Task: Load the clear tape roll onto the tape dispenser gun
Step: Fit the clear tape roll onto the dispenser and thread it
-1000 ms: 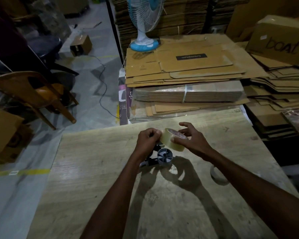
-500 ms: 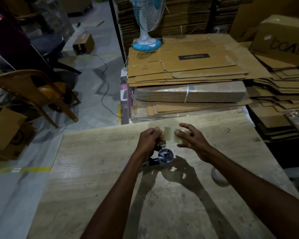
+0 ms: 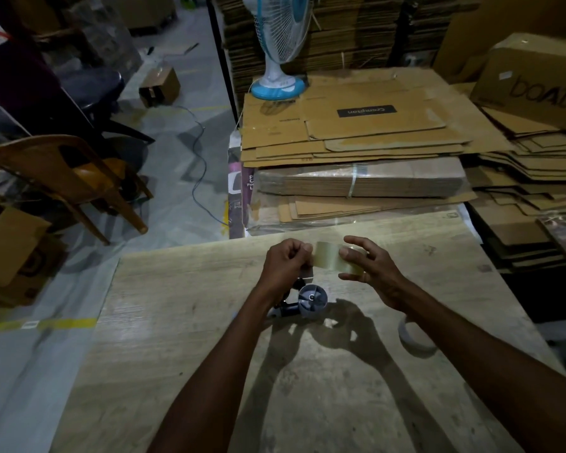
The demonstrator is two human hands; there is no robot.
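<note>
Both grips are clamped on the clear tape roll [image 3: 329, 258]: the left grip [image 3: 286, 261] pinches its edge and the right grip [image 3: 370, 269] its side, above the tape dispenser gun [image 3: 309, 300] near the bench's far edge. We should square its core over the hub, then press evenly.

In dim light from our head camera, our left forearm [image 3: 229, 364] and right forearm [image 3: 471, 348] show bare along their whole visible length, from the frame's lower edge up to the wrists. Our left grip [image 3: 283, 261] and right grip [image 3: 370, 266] are bare-handed as well. A small glint beside one right finger is too tiny for us to identify.
</note>
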